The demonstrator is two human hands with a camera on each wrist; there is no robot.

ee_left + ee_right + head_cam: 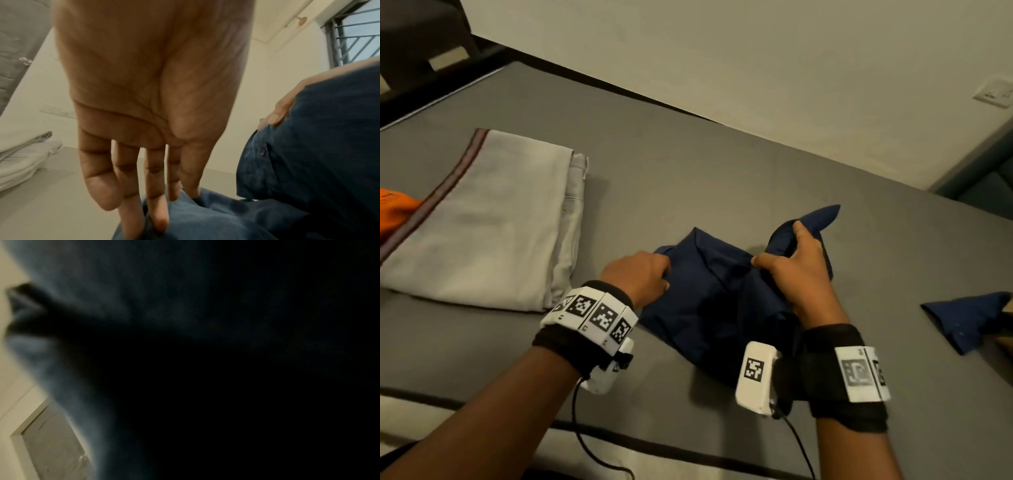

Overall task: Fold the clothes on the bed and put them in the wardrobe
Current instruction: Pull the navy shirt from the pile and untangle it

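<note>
Right hand (799, 270) holds the navy shirt (709, 301) bunched at frame centre-right; left hand (642, 274) pinches its opposite edge, both equally near.

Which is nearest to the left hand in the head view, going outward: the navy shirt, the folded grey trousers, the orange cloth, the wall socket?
From the left hand:
1. Navy shirt, in its grip, on the grey bed.
2. Folded grey trousers, just to its left.
3. Orange cloth, at the left edge, beyond the trousers.
4. Wall socket, far right, up on the wall.
</note>
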